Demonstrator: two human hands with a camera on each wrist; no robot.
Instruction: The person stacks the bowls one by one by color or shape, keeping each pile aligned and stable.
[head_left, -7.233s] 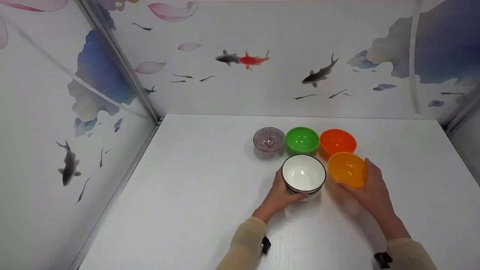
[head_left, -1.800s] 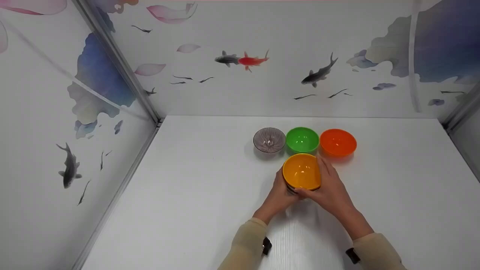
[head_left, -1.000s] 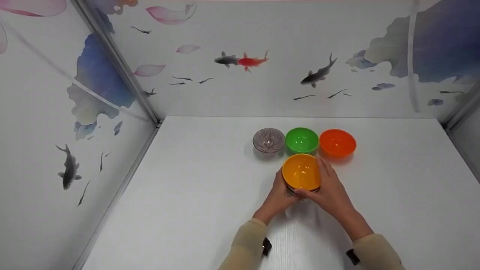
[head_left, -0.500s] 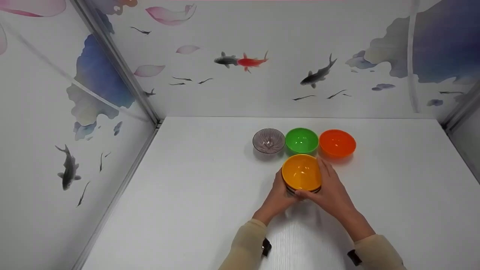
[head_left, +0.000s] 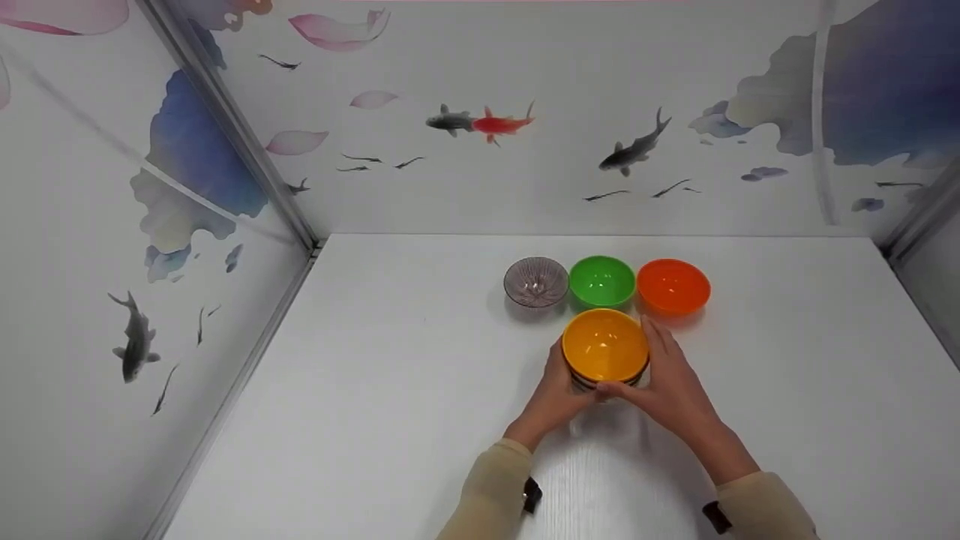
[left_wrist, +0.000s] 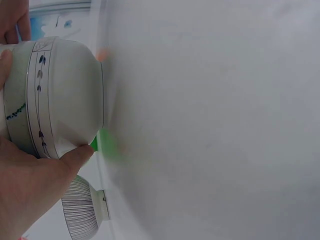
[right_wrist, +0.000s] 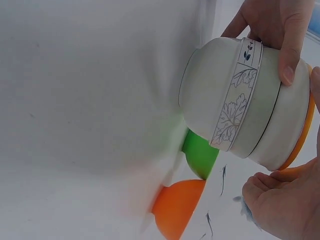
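A yellow bowl (head_left: pixel 604 346) sits on top of a stack of nested white patterned bowls (right_wrist: pixel 225 95), seen from the side in both wrist views. My left hand (head_left: pixel 553 397) grips the stack from the left, its thumb along the near side. In the left wrist view, a finger or thumb lies against the lower white wall. My right hand (head_left: pixel 671 382) is curved loosely beside the yellow bowl's right edge, thumb near the front of the stack. The bowl's whole rim shows clear of its fingers. Any light contact there is hard to tell.
Behind the stack stand a ribbed purplish glass bowl (head_left: pixel 536 283), a green bowl (head_left: pixel 602 282) and an orange bowl (head_left: pixel 673 287) in a row on the white table (head_left: pixel 390 375). A wall panel (head_left: pixel 525 202) with painted fish rises along the back edge.
The yellow bowl was carried from the right onto the white bowl held by my left hand. In the last half second my right hand has loosened and shifted slightly right.
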